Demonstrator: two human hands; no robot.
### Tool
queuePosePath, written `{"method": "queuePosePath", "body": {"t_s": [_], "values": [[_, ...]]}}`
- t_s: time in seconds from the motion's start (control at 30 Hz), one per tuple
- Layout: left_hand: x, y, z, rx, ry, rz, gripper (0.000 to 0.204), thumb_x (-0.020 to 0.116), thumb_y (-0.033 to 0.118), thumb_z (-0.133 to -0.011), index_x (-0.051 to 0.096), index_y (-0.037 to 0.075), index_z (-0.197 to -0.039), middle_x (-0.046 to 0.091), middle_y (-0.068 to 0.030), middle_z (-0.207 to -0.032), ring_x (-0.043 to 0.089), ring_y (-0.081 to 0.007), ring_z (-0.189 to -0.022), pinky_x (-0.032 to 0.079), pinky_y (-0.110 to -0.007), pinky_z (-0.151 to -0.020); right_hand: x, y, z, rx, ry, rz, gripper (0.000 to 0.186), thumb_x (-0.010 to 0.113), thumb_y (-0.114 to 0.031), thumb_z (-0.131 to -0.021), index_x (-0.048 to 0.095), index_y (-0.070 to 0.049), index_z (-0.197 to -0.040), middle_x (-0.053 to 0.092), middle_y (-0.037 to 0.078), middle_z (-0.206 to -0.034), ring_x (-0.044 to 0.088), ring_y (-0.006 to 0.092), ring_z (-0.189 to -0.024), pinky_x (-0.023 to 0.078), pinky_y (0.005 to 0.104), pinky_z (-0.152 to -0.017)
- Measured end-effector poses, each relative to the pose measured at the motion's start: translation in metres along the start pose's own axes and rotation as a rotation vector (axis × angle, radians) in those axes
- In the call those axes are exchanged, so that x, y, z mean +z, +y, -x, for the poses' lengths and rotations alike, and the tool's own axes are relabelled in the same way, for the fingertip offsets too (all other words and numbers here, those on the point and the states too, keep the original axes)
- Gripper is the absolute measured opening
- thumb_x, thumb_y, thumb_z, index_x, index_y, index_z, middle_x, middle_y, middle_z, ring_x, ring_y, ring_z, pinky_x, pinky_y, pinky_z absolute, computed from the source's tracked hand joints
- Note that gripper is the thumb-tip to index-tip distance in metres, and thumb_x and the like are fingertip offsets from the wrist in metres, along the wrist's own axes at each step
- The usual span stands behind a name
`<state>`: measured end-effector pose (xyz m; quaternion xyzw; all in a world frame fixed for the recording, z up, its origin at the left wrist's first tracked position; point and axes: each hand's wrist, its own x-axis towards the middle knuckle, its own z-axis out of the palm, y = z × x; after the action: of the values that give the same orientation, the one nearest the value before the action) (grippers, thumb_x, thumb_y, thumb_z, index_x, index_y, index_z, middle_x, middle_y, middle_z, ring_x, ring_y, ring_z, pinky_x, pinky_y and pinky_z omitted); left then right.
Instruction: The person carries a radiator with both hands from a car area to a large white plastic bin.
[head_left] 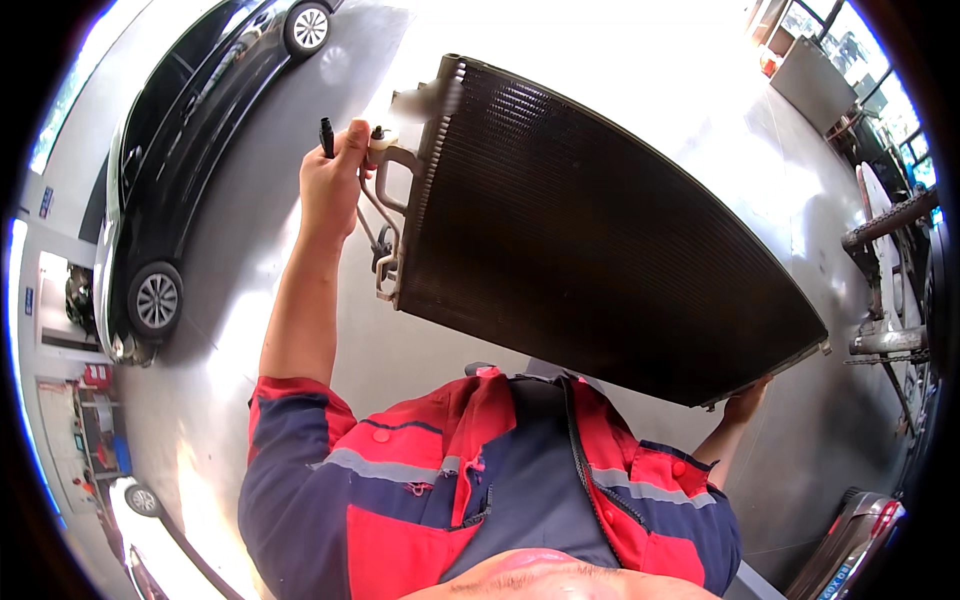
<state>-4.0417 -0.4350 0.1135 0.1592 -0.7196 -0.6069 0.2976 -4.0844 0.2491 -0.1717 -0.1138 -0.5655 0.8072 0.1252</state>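
A large, flat, dark car air-conditioning condenser [600, 240] with fine fins is held up in front of me, tilted down toward the right. My left hand [335, 180] is closed around the metal pipe fittings at its left end, thumb up beside a pale cap. A short black cylindrical piece [327, 137] sticks up at that hand; what it is I cannot make out. Thin bent metal pipes [383, 215] run along the condenser's left side. My right hand [745, 402] grips the lower right corner from below, its fingers mostly hidden behind the panel.
A black car [190, 130] stands on the left on the grey floor [240, 230], with a white car [150, 530] at lower left. Shelving [100, 430] lines the left wall. Metal frames and bars [890, 340] stand at the right, above a vehicle's rear corner [850, 545].
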Motion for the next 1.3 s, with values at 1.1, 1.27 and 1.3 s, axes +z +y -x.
{"method": "queuePosePath", "body": {"t_s": [1.1,1.27,1.3], "values": [[0.260,-0.197,-0.590,-0.286,0.054,-0.121,0.054,0.044,0.049,-0.099,0.067,0.000,-0.093,0.058,-0.0016,-0.075,0.044,-0.0080,-0.061,0.035,-0.023,-0.051,0.333,0.085,-0.506,0.155,0.091,-0.153,0.064,0.036,-0.051,-0.100,0.032,-0.007,-0.145,0.037,0.008,-0.148,0.036,0.0245,-0.135,0.028,0.0392,-0.111],[0.325,-0.226,-0.680,-0.252,-0.021,-0.158,0.050,0.038,0.044,-0.102,0.063,0.004,-0.119,0.064,-0.0051,-0.095,0.054,-0.0124,-0.082,0.045,-0.028,-0.066,0.395,0.124,-0.592,0.153,0.239,-0.390,0.065,0.028,-0.057,-0.099,0.032,-0.012,-0.145,0.040,0.008,-0.145,0.041,0.0251,-0.131,0.033,0.0393,-0.109],[0.328,-0.236,-0.692,-0.222,-0.027,-0.172,0.050,0.035,0.044,-0.102,0.062,0.005,-0.120,0.064,-0.0041,-0.098,0.055,-0.0132,-0.088,0.045,-0.028,-0.069,0.402,0.132,-0.607,0.199,0.342,-0.403,0.060,0.031,-0.054,-0.099,0.035,-0.012,-0.143,0.043,0.007,-0.143,0.044,0.0250,-0.128,0.035,0.0392,-0.108]]}}
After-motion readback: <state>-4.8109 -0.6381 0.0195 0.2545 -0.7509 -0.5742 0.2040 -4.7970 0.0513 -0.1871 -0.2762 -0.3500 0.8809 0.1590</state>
